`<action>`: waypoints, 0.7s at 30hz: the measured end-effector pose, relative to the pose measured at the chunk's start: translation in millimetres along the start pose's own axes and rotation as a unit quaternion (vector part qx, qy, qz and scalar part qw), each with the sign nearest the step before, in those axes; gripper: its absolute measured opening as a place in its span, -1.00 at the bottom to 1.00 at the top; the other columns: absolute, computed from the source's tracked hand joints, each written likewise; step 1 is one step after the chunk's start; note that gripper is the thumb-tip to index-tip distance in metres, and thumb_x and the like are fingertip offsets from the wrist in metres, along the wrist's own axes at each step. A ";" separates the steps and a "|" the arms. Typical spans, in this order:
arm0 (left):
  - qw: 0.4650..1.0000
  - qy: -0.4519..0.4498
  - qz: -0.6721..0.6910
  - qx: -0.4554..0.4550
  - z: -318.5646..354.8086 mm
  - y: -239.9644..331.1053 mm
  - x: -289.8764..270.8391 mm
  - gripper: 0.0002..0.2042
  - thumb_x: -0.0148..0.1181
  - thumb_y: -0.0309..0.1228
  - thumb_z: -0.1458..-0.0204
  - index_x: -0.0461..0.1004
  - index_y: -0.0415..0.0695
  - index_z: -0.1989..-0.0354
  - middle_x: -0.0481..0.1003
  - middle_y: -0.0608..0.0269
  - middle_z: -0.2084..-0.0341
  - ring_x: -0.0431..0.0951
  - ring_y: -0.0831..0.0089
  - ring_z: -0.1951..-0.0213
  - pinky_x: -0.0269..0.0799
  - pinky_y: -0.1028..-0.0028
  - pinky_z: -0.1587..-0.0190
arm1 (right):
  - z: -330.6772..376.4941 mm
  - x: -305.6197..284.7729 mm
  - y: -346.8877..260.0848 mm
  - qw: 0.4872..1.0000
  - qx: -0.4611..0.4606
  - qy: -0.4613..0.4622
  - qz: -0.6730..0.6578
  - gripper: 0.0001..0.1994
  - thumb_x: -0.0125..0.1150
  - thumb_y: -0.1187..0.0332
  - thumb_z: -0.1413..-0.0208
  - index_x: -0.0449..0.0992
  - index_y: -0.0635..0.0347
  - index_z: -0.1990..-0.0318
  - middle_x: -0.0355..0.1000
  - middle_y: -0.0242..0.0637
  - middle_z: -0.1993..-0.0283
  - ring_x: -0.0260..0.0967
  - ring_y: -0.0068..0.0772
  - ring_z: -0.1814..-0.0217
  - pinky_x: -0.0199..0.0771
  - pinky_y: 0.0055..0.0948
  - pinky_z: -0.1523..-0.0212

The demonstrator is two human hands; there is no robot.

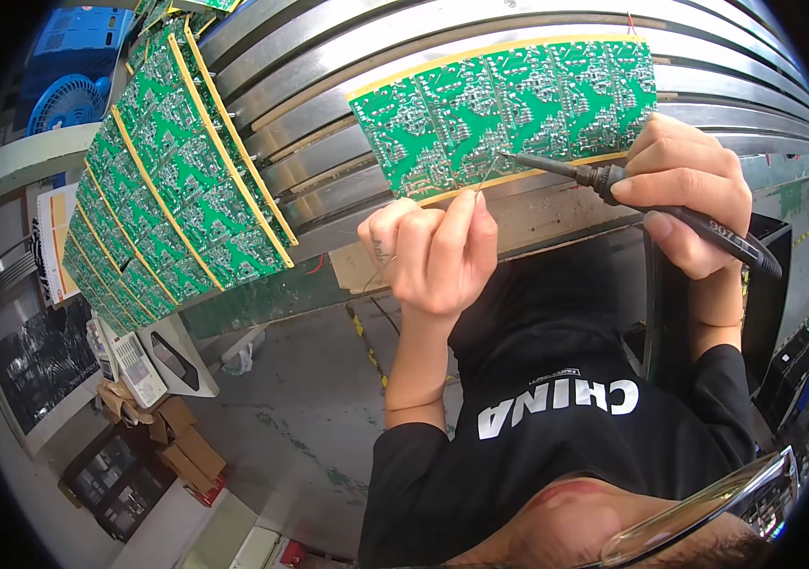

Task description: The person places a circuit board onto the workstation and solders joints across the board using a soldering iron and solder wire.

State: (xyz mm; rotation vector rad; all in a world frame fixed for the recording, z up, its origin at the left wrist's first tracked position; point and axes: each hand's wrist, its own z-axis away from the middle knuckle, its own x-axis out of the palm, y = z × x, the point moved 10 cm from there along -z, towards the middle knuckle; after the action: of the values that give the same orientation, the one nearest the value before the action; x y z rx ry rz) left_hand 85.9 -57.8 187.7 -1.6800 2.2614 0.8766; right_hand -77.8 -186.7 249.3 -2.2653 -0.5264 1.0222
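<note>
A green circuit board panel (518, 109) with yellow edge strips lies across metal rails in front of me, its solder side up. My right hand (694, 185) grips a black soldering iron (604, 180) by its handle, the tip pointing left and touching or just over the panel's near part. Pinched in the fingers of my left hand (438, 242) is a thin solder wire (490, 173), whose end meets the board close to the iron's tip. The wire's tail hangs below that hand. Exact contact at the joint is too small to tell.
To the left, several more green panels (153, 180) overlap in a slanted row. Long metal rails (300, 133) run beneath the boards. A blue fan (68, 104) stands at the far left, with a telephone (139, 370) and cardboard boxes (191, 446) lower down.
</note>
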 end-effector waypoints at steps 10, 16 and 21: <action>0.999 0.040 0.019 -0.011 5.7 -3.0 -16.7 -0.74 0.53 -0.59 0.03 0.69 -0.16 0.14 0.31 0.35 0.50 0.35 0.34 0.43 0.28 0.34 0.36 | -2.8 4.0 -26.7 0.994 -0.062 -0.012 0.086 -0.75 0.29 0.37 0.10 0.67 0.33 0.27 0.48 -0.21 0.45 0.41 -0.22 0.47 0.38 -0.24 0.42; 0.999 0.031 0.002 -0.012 2.9 -3.0 -16.8 -0.75 0.53 -0.59 0.03 0.70 -0.16 0.15 0.29 0.37 0.52 0.34 0.35 0.44 0.31 0.33 0.35 | -0.3 4.0 -28.1 0.996 -0.048 0.009 0.079 -0.75 0.31 0.40 0.12 0.67 0.32 0.26 0.49 -0.23 0.45 0.44 -0.21 0.47 0.37 -0.24 0.43; 0.997 0.053 0.009 -0.046 4.3 -6.9 -17.7 -0.73 0.52 -0.60 0.04 0.69 -0.16 0.13 0.30 0.36 0.52 0.37 0.34 0.44 0.36 0.29 0.31 | 11.3 4.0 -20.7 0.995 -0.051 0.012 0.086 -0.68 0.32 0.43 0.25 0.66 0.34 0.24 0.49 -0.21 0.44 0.44 -0.21 0.47 0.37 -0.25 0.44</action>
State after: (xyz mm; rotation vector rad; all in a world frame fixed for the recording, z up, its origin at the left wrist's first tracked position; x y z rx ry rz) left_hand 97.4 -42.4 190.4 -1.7897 2.3415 0.9298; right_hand -86.2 -165.0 254.8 -2.4451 -0.3861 1.0709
